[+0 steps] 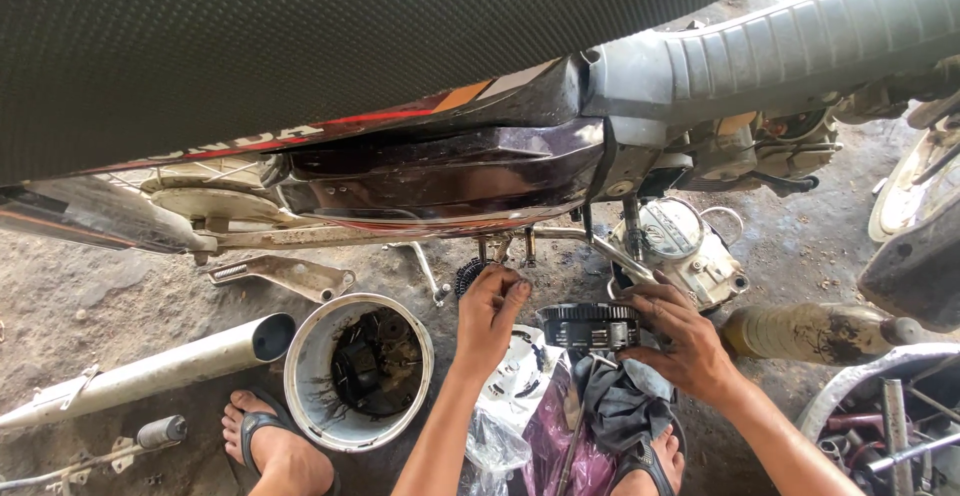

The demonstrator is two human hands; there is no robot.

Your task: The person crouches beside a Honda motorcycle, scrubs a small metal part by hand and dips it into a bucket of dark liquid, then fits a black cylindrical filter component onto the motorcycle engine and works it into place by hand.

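Gripping a clutch basket [590, 325], right hand [682, 341]; left hand [490, 314] fisted.

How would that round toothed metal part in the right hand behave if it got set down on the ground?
The toothed metal part looks solid, so probably heavy for its size. Its round shape could roll if stood on edge, steadier flat. The right hand looks grimy, so it may be slippery.

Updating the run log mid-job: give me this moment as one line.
left hand: fingertips at small black gear under motorcycle | right hand: grips black toothed clutch drum | white bucket: oily parts inside
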